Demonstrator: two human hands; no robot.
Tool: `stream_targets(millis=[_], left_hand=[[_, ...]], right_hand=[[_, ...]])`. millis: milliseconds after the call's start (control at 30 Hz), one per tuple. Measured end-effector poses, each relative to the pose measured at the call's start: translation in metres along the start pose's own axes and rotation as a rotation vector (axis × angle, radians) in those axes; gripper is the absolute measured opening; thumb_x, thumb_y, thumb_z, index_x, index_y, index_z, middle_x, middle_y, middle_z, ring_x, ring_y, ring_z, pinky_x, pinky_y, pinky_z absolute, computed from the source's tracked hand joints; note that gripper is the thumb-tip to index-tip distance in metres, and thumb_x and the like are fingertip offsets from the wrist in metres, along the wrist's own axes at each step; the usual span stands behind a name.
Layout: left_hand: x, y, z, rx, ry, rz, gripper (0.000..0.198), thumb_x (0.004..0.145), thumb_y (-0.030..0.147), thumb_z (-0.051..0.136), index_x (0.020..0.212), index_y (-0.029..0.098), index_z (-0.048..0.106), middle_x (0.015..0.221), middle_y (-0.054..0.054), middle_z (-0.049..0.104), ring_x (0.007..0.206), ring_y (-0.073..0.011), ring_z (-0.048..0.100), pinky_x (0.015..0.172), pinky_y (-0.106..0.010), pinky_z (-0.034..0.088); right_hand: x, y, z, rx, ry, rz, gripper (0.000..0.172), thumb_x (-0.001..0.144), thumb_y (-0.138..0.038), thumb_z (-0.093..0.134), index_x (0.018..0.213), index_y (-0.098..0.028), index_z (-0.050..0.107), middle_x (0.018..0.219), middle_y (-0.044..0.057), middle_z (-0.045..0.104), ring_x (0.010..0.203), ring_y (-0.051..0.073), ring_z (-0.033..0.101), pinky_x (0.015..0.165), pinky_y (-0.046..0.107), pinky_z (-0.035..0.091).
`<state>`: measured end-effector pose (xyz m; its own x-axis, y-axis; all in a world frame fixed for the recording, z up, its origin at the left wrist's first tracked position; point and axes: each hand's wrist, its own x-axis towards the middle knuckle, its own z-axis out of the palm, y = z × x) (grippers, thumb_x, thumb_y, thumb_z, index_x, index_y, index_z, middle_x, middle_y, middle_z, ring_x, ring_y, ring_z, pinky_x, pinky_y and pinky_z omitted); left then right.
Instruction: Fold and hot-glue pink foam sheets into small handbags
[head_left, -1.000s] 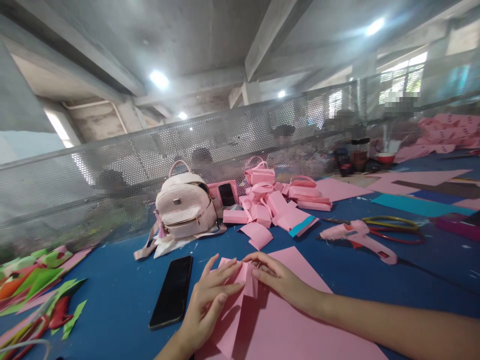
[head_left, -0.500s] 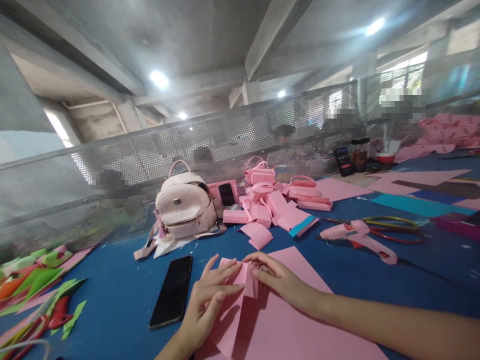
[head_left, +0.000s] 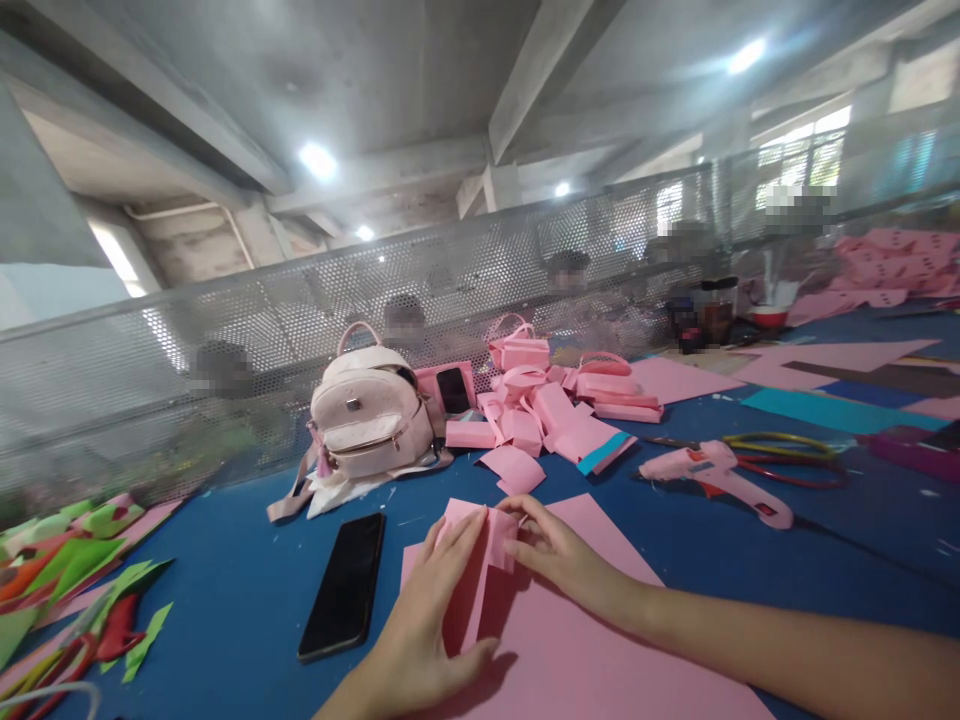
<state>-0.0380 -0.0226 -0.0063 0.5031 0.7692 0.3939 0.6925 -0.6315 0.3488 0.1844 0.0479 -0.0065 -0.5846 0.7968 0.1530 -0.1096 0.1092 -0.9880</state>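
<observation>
We count two phones, one backpack, one glue gun, and two hands.

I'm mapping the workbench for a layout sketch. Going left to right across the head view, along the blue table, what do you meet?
Green and red paper scraps → black phone → left hand on the folded pink paper → right hand → pink glue gun → teal sheet.

Both hands on folded pink paper
</observation>
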Motion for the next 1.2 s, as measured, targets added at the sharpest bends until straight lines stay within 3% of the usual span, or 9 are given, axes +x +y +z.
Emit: stream_targets(millis=[133,300,500,733,933,1200], left_hand=[[0.005,0.008,0.002,-0.023,0.065,-0.058,0.082,0.087,0.014,0.053,0.156,0.03,0.012,0.16,-0.007,0.03,0.147,-0.0284,0.028,0.119,-0.057,0.022],[0.007,0.002,0.006,-0.145,0.158,-0.193,0.075,0.075,-0.002,0.044,0.143,0.027,0.042,0.145,-0.005,0.054,0.134,-0.0216,0.051,0.111,-0.042,0.044],[0.007,-0.007,0.004,-0.319,0.264,-0.331,0.047,0.083,0.001,0.041,0.119,0.026,0.058,0.123,-0.002,0.07,0.118,-0.0159,0.064,0.1,-0.03,0.051],[0.007,0.001,0.002,-0.392,0.244,-0.292,0.04,0.089,0.007,0.046,0.119,0.029,0.06,0.124,0.001,0.07,0.118,-0.0137,0.064,0.101,-0.025,0.049],[0.008,0.001,0.003,-0.379,0.245,-0.241,0.028,0.096,0.019,0.045,0.117,0.027,0.061,0.123,-0.002,0.071,0.116,-0.0148,0.066,0.101,-0.027,0.05],[0.008,0.003,0.004,-0.359,0.264,-0.25,0.023,0.094,0.019,0.048,0.11,0.023,0.064,0.117,-0.005,0.074,0.111,-0.018,0.069,0.095,-0.03,0.055]], right_hand=[[0.0,0.0,0.002,-0.006,-0.013,-0.014,0.052,0.08,-0.048,0.073,0.119,-0.025,0.046,0.104,0.002,0.052,0.08,0.016,0.057,0.067,0.029,0.048],[0.0,-0.002,0.002,-0.097,-0.011,-0.026,0.05,0.084,-0.053,0.067,0.118,-0.023,0.047,0.097,0.001,0.05,0.08,0.016,0.055,0.072,0.031,0.048],[-0.001,-0.005,0.001,-0.198,-0.013,-0.066,0.036,0.088,-0.05,0.064,0.107,-0.021,0.052,0.095,0.0,0.05,0.081,0.015,0.048,0.073,0.029,0.042],[-0.004,-0.006,-0.002,-0.246,-0.004,-0.152,0.035,0.084,-0.038,0.072,0.113,-0.025,0.056,0.107,0.001,0.052,0.087,0.016,0.051,0.077,0.028,0.044],[-0.003,-0.007,0.0,-0.196,-0.038,-0.158,0.025,0.083,-0.036,0.073,0.102,-0.023,0.063,0.098,0.0,0.049,0.084,0.014,0.052,0.077,0.026,0.047],[-0.002,-0.006,0.0,-0.197,-0.035,-0.16,0.017,0.084,-0.028,0.07,0.099,-0.023,0.064,0.096,0.0,0.052,0.084,0.015,0.053,0.077,0.027,0.047]])
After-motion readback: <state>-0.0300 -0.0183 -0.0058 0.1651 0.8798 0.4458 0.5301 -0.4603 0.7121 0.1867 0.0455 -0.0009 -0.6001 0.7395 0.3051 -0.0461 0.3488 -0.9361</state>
